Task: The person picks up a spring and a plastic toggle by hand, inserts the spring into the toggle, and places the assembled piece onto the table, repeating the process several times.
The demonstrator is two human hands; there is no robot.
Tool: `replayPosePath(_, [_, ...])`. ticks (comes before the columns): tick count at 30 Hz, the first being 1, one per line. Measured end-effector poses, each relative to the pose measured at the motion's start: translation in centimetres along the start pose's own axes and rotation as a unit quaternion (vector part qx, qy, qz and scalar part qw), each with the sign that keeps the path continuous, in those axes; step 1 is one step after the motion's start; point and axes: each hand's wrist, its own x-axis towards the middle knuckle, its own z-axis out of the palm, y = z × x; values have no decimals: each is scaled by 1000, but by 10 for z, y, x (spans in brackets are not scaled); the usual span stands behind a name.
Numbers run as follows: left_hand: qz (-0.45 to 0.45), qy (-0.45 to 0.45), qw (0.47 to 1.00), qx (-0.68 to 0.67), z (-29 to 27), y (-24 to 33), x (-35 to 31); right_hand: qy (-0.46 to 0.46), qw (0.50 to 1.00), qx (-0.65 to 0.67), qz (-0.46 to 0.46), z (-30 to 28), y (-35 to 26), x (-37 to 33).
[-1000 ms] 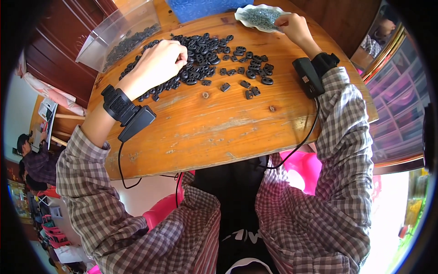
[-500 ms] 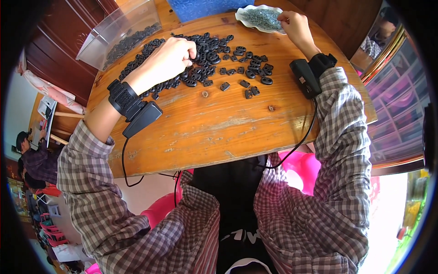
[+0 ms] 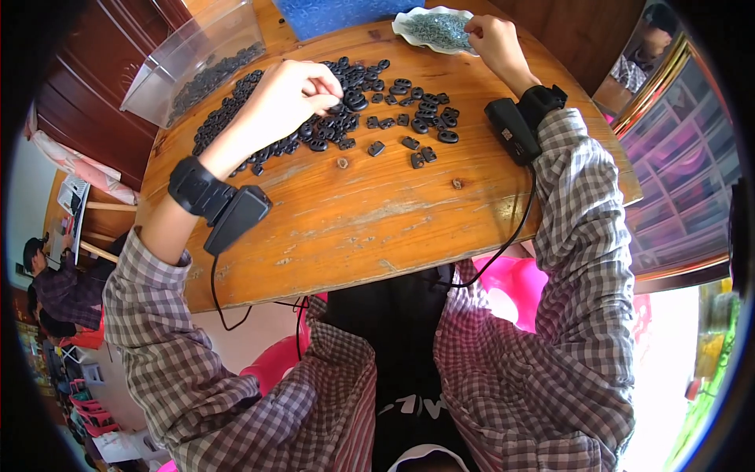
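A heap of small black plastic pieces (image 3: 370,102) lies spread over the far part of a worn wooden table (image 3: 370,212). My left hand (image 3: 295,90) hovers over the heap with fingers pinched on one black piece. My right hand (image 3: 491,39) reaches to a white scalloped dish (image 3: 429,30) of small grey metal parts at the table's far edge, fingertips in the parts. Whether it holds any is hidden. Both wrists carry black strapped devices with cables.
A clear plastic bin (image 3: 197,67) holding more black pieces stands at the far left. A blue cloth (image 3: 338,14) lies behind the table. Another person (image 3: 55,275) sits low at the left. Pink stools (image 3: 503,283) stand beneath the table.
My left hand has lifted slightly off the heap and closed its fingers on a piece. My right hand stays at the dish.
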Motion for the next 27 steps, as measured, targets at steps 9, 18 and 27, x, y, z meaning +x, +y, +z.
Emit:
replayPosePath(9, [-160, 95, 771, -609, 38, 12, -34, 7, 999, -15, 35, -1, -10, -2])
replayPosePath(18, [-165, 126, 748, -631, 49, 29, -43, -12, 987, 130, 90, -18, -57, -1])
replayPosePath(27, [-149, 142, 784, -586, 50, 26, -44, -290, 801, 517, 81, -36, -172, -23])
